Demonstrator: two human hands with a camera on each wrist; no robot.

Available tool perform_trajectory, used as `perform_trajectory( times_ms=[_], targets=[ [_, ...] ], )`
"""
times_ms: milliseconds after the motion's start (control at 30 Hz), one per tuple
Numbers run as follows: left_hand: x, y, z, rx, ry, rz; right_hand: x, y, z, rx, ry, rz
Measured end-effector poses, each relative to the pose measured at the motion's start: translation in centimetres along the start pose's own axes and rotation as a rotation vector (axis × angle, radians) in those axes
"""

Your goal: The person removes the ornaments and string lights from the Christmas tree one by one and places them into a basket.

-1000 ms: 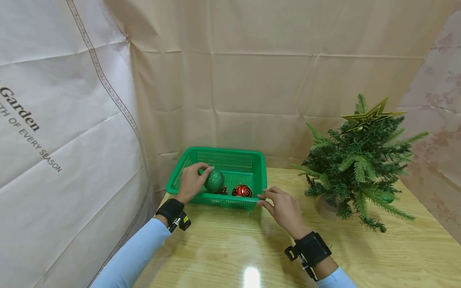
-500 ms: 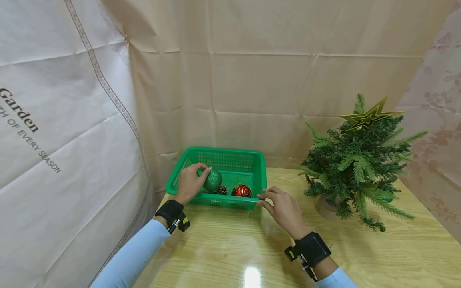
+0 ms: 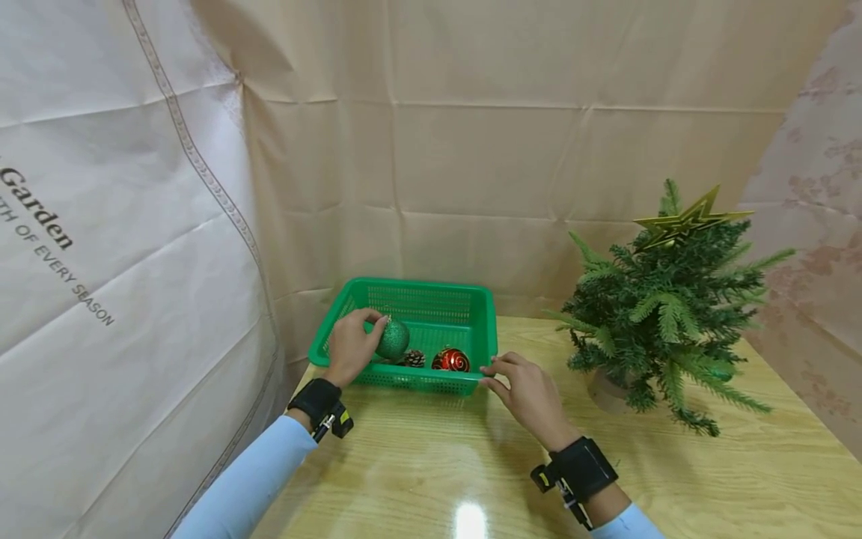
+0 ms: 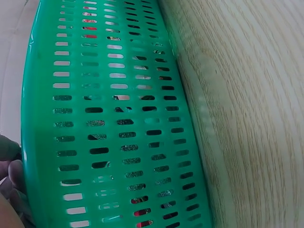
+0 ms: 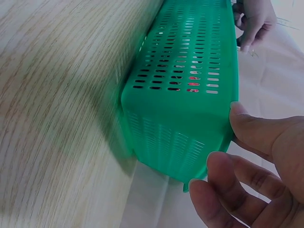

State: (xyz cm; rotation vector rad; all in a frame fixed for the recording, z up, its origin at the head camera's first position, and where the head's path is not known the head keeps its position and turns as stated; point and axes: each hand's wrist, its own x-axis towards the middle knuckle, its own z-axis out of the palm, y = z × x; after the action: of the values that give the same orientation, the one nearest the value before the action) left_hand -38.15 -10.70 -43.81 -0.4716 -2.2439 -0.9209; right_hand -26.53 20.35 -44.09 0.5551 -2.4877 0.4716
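Note:
In the head view, my left hand (image 3: 352, 346) reaches over the basket's near left side, thumb and fingers pinching the top of a glittery green Christmas ball (image 3: 393, 340). A pine cone (image 3: 414, 358) and a red ball with gold swirls (image 3: 451, 360) lie in the green plastic basket (image 3: 481, 299), to the right of the green ball. My right hand (image 3: 528, 393) pinches the rim at the near right corner. The right wrist view shows the thumb (image 5: 251, 128) on that rim. Through the slots in the left wrist view, bits of glittery green and red show.
A small artificial Christmas tree (image 3: 667, 322) with a gold star (image 3: 694, 218) on top stands to the right on the wooden table (image 3: 417, 464). Cloth (image 3: 485, 165) hangs behind the table, and a printed white cloth (image 3: 135, 224) hangs along the left.
My left hand has drawn the green ball a little to the left inside the basket, uncovering more of the pine cone. The right hand stays at the rim.

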Motion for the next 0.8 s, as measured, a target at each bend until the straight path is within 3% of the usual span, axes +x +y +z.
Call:
perform_trajectory(
  times_ms=[533, 800],
  targets=[
    [-0.35, -0.16, 0.19, 0.046, 0.038, -0.016, -0.09, -0.06, 0.09, 0.0, 0.012, -0.008],
    [-0.46, -0.13, 0.13, 0.036, 0.013, -0.023, -0.06, -0.04, 0.02, 0.011, 0.022, -0.004]
  ],
)
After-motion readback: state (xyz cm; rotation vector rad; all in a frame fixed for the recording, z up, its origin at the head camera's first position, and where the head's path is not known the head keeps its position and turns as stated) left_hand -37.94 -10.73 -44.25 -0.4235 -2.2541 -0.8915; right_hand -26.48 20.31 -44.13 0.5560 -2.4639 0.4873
